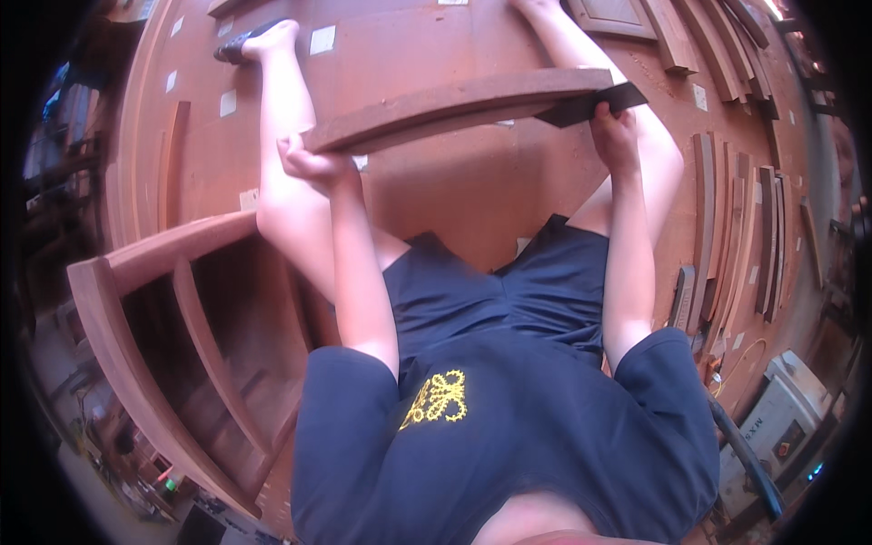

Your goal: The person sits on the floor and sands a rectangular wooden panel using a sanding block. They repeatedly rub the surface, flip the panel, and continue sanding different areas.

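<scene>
A long, slightly curved wooden piece [463, 104] lies crosswise in front of me, above my spread legs. Its left end is in the grip of my left hand [313, 165], whose fingers curl round the underside. At the other end, my right hand [616, 136] pinches a thin dark sheet [592, 106] that looks like sandpaper. The sheet rests against the right end of the wooden piece, and the thumb lies on top of it. Whether the right fingers also touch the wood is hidden.
At my left stands a wooden frame with curved slats [204, 336]. Several wooden strips [727, 236] lie at my right, with more boards [713, 45] at the far right. A light-coloured case [783, 413] is at the lower right. Paper scraps [322, 39] dot the brown surface.
</scene>
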{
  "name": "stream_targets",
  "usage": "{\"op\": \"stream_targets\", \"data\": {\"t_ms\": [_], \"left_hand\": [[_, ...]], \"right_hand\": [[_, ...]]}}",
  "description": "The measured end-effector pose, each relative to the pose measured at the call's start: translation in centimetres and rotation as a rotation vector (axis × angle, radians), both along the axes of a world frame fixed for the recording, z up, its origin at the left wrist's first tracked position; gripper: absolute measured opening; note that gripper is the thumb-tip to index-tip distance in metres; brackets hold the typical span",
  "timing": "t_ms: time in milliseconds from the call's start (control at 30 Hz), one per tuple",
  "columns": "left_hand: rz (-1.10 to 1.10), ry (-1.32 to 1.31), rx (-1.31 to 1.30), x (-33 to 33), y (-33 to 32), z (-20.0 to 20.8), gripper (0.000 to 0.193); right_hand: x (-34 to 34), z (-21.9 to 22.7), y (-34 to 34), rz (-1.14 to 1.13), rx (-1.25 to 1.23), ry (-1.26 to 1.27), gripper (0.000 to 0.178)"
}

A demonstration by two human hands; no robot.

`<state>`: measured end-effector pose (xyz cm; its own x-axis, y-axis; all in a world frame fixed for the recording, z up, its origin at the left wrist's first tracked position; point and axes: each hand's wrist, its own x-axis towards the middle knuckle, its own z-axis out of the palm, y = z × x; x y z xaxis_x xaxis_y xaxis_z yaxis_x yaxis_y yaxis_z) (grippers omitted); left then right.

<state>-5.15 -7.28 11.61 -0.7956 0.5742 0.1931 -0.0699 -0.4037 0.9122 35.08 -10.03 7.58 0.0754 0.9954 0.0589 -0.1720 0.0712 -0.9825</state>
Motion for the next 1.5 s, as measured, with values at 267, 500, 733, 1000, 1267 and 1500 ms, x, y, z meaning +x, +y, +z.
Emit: {"op": "stream_targets", "data": {"t_ms": [267, 500, 733, 1000, 1267, 1500], "left_hand": [[-0.069, 0.074, 0.107, 0.0, 0.9, -2.4, 0.018], [-0.029, 0.03, 0.081, -1.1, 2.2, -3.9, 0.012], [-0.04, 0.237, -0.013, -1.7, 1.8, -6.1, 0.018], [0.045, 0.114, 0.059, -3.4, 5.0, -8.1, 0.032], [-0.002, 0.071, 0.001, -1.8, 4.4, -4.7, 0.027], [-0.019, 0.418, -0.119, -4.8, 4.7, -8.5, 0.026]], "right_hand": [[-0.4, -1.0, 0.6, -0.042, 0.029, -0.239, 0.044], [-1.6, -0.1, 0.5, 0.025, 0.024, -0.197, 0.037], [-0.3, -0.6, 1.6, -0.047, -0.071, -0.418, 0.028], [-2.3, 1.3, 3.2, -0.057, -0.026, -0.409, 0.028], [-3.2, 1.4, 4.0, -0.159, 0.111, -0.478, 0.023], [-2.2, 0.2, 3.4, -0.1, 0.12, -0.708, 0.022]]}}
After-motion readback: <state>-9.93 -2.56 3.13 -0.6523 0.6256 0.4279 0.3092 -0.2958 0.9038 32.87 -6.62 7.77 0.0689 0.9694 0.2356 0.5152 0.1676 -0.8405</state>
